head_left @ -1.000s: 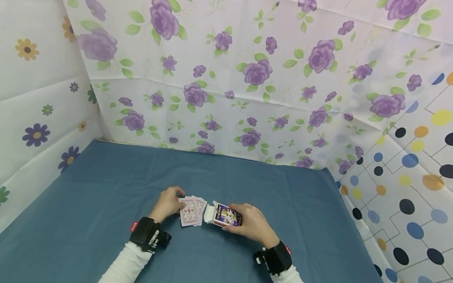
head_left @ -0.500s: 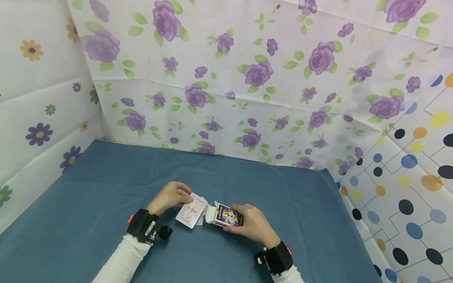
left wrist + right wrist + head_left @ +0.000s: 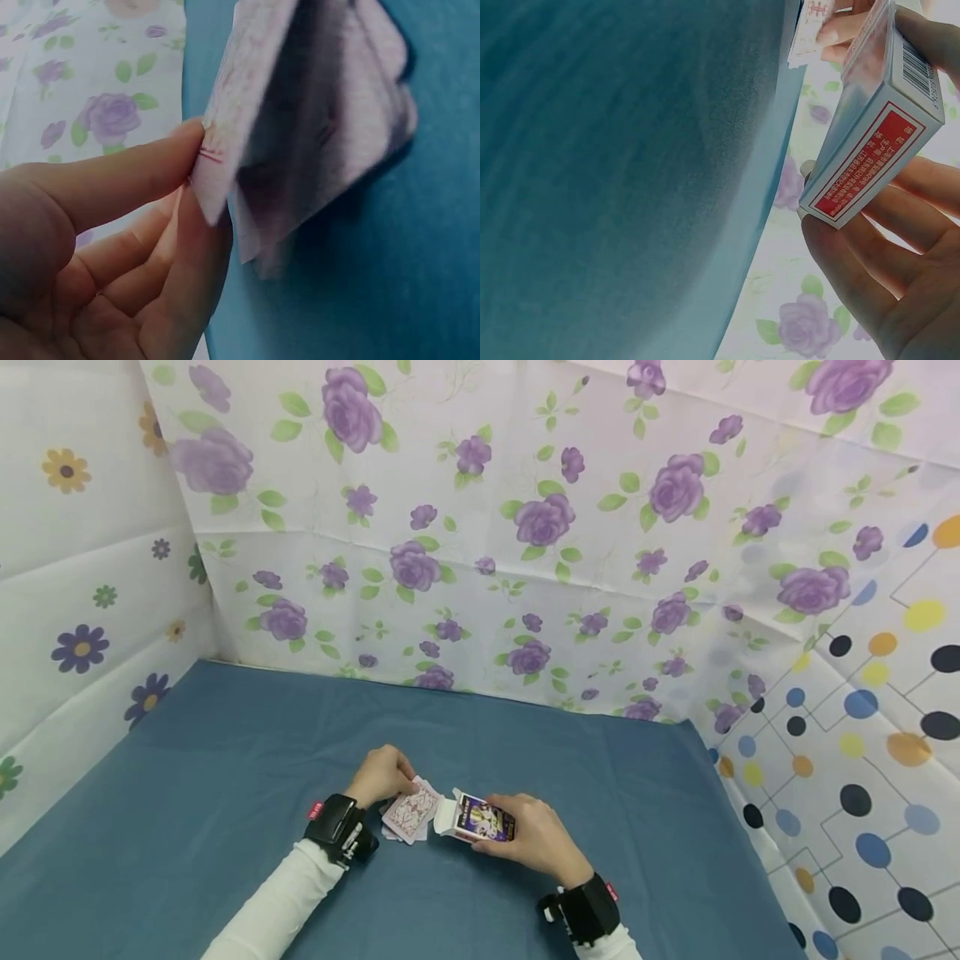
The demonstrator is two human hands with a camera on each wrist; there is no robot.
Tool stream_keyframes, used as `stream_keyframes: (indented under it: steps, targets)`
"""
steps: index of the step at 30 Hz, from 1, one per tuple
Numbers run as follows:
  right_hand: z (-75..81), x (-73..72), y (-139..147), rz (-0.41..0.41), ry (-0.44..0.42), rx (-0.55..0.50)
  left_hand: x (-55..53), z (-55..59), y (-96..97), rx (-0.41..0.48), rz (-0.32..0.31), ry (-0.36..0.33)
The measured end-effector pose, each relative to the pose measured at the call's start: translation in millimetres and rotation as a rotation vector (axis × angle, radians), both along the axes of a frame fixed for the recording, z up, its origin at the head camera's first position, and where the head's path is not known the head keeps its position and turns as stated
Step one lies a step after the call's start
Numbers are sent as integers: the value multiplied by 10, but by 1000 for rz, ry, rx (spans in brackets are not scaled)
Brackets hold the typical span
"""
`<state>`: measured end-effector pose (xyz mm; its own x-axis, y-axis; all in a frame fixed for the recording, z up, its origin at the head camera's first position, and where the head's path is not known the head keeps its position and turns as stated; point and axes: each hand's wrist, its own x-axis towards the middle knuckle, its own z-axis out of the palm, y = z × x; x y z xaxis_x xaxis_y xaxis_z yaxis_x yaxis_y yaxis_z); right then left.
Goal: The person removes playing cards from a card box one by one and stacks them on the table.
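My left hand (image 3: 381,774) pinches the corner of a playing card (image 3: 412,810) with a reddish patterned back, between thumb and fingers. In the left wrist view that held card (image 3: 244,82) stands tilted up, with more cards (image 3: 349,105) fanned loosely behind it. Other cards peek out beneath it in the head view, over the blue cloth. Just to the right, my right hand (image 3: 536,833) grips a dark-fronted card box (image 3: 483,818), its white end flap open toward the cards. The right wrist view shows the box's red-and-white side (image 3: 870,165) between thumb and fingers.
A blue cloth (image 3: 480,735) covers the table. Behind it hangs a white sheet with purple flowers (image 3: 543,518). Patterned sheets also stand at the left (image 3: 82,647) and right (image 3: 870,777). Each wrist wears a black camera strap (image 3: 337,828).
My left hand has moved right from the cards' left edge, lifting and turning the upper card toward the box's open end. The right hand and box stay in place.
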<state>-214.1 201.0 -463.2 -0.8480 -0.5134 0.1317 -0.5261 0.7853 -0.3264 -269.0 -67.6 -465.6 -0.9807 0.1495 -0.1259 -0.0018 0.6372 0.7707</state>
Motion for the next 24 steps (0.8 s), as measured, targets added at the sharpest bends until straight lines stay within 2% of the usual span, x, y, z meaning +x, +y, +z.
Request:
stream_keyframes:
  steps: [4,12,16,24]
  targets:
    - [-14,8,0,-4,-1,-1,31,-17,46,-64,-12,28]
    - [-39,-1,1,3,-12,-7,37,37,149,-151,-1,-57]
    - [-43,2,9,6,-13,-8,47,48,110,-102,-2,-96]
    - [-43,4,33,-8,-11,-2,81,47,-103,42,83,-85]
